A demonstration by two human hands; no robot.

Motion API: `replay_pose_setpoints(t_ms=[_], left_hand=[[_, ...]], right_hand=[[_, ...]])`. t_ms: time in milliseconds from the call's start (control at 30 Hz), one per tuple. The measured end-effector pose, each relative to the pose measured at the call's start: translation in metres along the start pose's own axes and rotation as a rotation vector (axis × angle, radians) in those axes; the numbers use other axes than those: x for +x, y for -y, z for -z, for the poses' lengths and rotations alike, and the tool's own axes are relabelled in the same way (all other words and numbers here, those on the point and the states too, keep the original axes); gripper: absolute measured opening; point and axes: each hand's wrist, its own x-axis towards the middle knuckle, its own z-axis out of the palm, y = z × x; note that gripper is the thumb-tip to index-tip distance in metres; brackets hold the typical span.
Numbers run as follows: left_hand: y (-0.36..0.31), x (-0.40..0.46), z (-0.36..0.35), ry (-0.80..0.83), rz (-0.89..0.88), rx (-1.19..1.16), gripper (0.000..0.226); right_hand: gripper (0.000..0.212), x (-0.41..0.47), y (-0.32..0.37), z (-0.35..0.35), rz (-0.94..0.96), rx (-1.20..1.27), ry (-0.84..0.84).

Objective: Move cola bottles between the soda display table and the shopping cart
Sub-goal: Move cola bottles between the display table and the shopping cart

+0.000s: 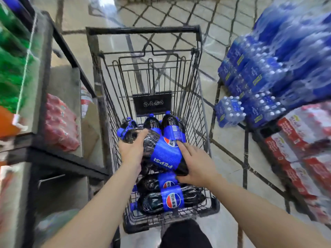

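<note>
Two hands (132,149) (197,167) round one cola bottle (161,151) (cart-top).

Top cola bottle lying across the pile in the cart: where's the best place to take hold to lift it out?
Take the dark plastic cola bottle with the blue Pepsi label from above, at both ends. It lies on its side, cap pointing left. The left hand already grips its shoulder; the right hand rests by its base. Its wide middle probably suits a one-hand grip poorly.
</note>
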Motion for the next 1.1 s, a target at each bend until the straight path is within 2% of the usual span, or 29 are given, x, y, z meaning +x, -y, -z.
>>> replay_pose_setpoints(t_ms=[133,333,467,533,733,867,1033,1100], left_hand=[[-0.024,-0.061,0.037,0.043,-0.059,-0.065,0.099],[-0.052,-0.145,0.086,0.084,-0.118,-0.122,0.116],[-0.06,-0.195,0.111,0.083,-0.143,-0.125,0.106],[-0.062,-0.216,0.121,0.099,-0.156,-0.166,0.117],[-0.061,-0.278,0.148,0.08,-0.281,-0.234,0.131],[-0.054,-0.318,0.165,0.031,-0.337,-0.297,0.132],[-0.032,-0.369,0.198,-0.071,-0.408,-0.375,0.119],[-0.025,-0.406,0.214,-0.149,-0.409,-0.4,0.105]], right_hand=[[0.124,-0.051,0.034,0.037,0.012,-0.016,-0.053],[0.123,-0.124,0.07,0.079,0.038,-0.051,-0.17],[0.121,-0.172,0.087,0.105,0.071,-0.061,-0.216],[0.12,-0.193,0.092,0.113,0.09,-0.05,-0.247],[0.12,-0.248,0.103,0.141,0.167,-0.086,-0.321],[0.122,-0.277,0.106,0.155,0.255,-0.108,-0.332],[0.122,-0.309,0.113,0.161,0.4,-0.146,-0.33],[0.122,-0.327,0.12,0.16,0.476,-0.173,-0.334]])
